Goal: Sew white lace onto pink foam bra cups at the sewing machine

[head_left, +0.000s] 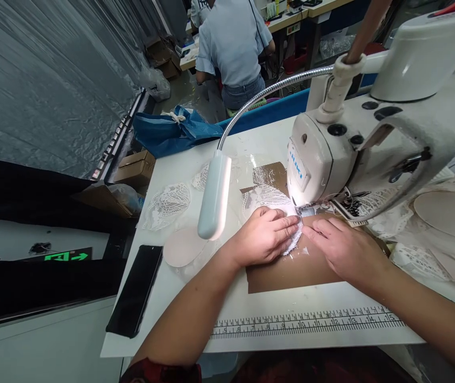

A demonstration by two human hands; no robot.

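Note:
An oval white lace piece [270, 198] lies under the head of the white sewing machine [315, 154], lit by its lamp. Across this lace rests my left hand [265, 236], its fingers pressed together and holding the fabric down beside the needle area. From the other side my right hand [345, 247] reaches in, fingers bent, with thumb and index fingertip at the lace's edge just in front of the presser foot. The needle itself is hidden. Beneath both hands is a brown sheet [275, 279] taped on the table.
A lamp head [214, 197] hangs on a flexible neck left of the machine. Lace pieces [167, 206], a beige oval pad [183, 246] and a phone [135, 290] lie left. More pads [451, 213] and lace pile up right. A printed ruler [283, 323] runs along the front. A person [231, 42] sits beyond.

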